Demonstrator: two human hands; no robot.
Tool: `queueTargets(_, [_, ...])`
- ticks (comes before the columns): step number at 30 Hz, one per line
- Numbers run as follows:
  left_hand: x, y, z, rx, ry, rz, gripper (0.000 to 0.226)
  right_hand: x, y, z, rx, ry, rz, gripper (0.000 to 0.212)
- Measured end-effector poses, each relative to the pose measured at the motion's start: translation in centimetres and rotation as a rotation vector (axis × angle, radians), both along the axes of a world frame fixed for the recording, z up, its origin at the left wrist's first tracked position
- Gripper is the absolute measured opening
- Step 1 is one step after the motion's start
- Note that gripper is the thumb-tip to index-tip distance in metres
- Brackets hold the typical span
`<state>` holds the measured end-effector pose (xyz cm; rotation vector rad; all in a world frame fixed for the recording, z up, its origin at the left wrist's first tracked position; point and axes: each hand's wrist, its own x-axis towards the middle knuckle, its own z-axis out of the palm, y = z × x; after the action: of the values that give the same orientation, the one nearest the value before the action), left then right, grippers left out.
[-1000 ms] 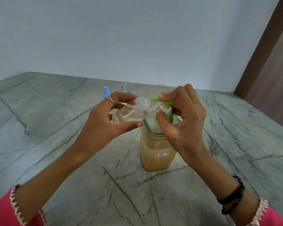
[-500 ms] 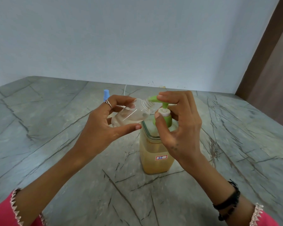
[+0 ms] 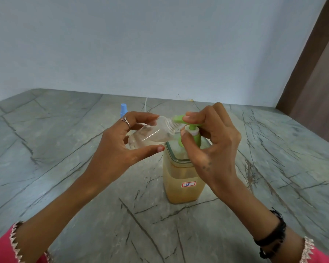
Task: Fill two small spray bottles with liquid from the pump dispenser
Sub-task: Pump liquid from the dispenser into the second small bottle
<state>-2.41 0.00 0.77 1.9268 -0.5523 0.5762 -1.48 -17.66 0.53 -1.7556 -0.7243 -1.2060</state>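
Blue cap (image 3: 123, 109) far left on veined grey stone worktop (image 3: 46, 168). Left hand (image 3: 120, 149), grip clamped on clear tilted bottle (image 3: 152, 134) with some liquid, threaded neck at green spout (image 3: 179, 118). Right hand (image 3: 213, 149), grip pinching the spout above square dispenser (image 3: 182, 179), amber liquid inside.

Pump dispenser (image 3: 182, 179) stands mid-worktop (image 3: 55, 149); spray bottle (image 3: 150, 135) tilted at its left, mouth at spout; spray cap (image 3: 123, 109) behind, toward rear edge.
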Motion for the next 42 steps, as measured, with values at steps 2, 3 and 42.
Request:
queueTargets(2, [0.0, -0.1, 0.0, -0.009, 0.004, -0.004, 0.049, 0.0, 0.0, -0.3, -0.014, -0.020, 0.012, 0.015])
queueTargets(3, [-0.1, -0.1, 0.1, -0.017, 0.007, -0.004, 0.050, -0.1, 0.0, -0.4, -0.016, -0.023, 0.017, 0.018])
queueTargets(42, [0.2, 0.0, -0.2, -0.022, 0.034, -0.029, 0.050, -0.2, 0.0, 0.5, -0.046, -0.008, -0.031, 0.012])
